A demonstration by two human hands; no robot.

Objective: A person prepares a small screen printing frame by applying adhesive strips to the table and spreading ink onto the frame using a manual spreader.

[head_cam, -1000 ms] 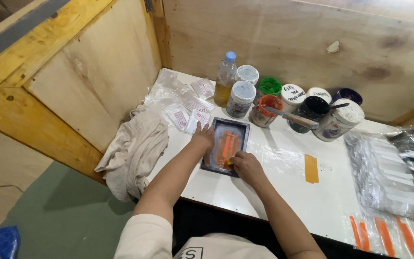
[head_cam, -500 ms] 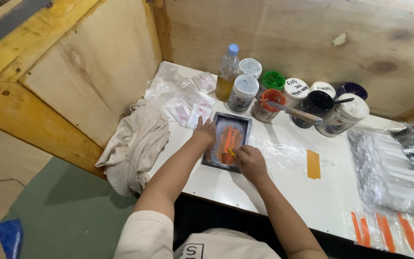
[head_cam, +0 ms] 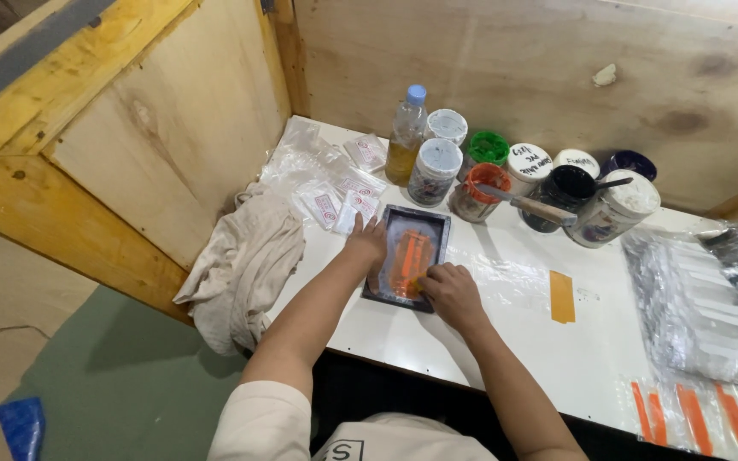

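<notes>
The right hand point(head_cam: 448, 293) is closed on something small pressed to the orange patch inside the dark frame point(head_cam: 409, 258), while the left hand point(head_cam: 367, 242) lies flat, steadying the frame's edge on the counter point(head_cam: 506, 341). Orange already covers the middle, so the spreading looks well along; paint pots point(head_cam: 489, 179) stand open behind.

Orange strips point(head_cam: 694, 416) cut off at the bottom edge, clear plastic sleeves point(head_cam: 711, 299) running off the right edge, blue object point(head_cam: 23, 424) half out of view — kind unclear, jar labels too small to read.

left hand point(head_cam: 367, 242): flat, fingers spread, arm extended | right hand point(head_cam: 448, 290): fingers curled, pressing down
</notes>
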